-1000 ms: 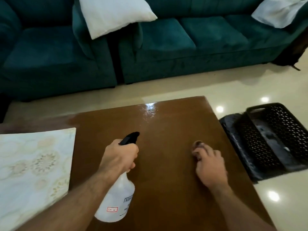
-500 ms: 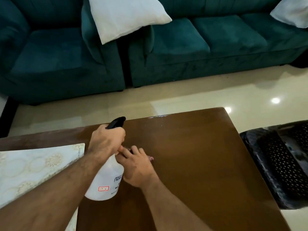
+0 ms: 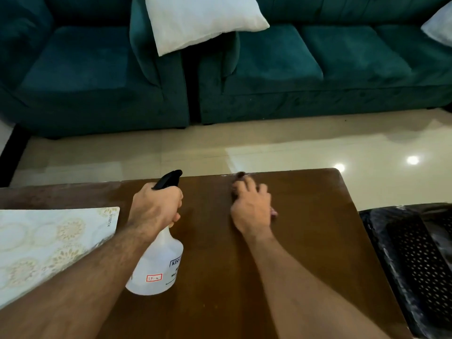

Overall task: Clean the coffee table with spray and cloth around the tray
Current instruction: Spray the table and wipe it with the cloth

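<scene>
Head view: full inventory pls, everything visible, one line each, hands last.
coffee table: 1, dark brown wood, centre foreground
tray: 1, pale with gold floral print, on the table's left side
spray bottle: 1, translucent white with black trigger head, over the table, right of the tray
cloth: 1, dark, mostly hidden under the right hand near the far table edge
sofas: 2, teal, across the back
pillows: 2, white, on the sofas
basket: 1, black perforated, on the floor right of the table
floor: glossy cream tile
left hand: grips the bottle's neck
right hand: presses the cloth onto the table
</scene>
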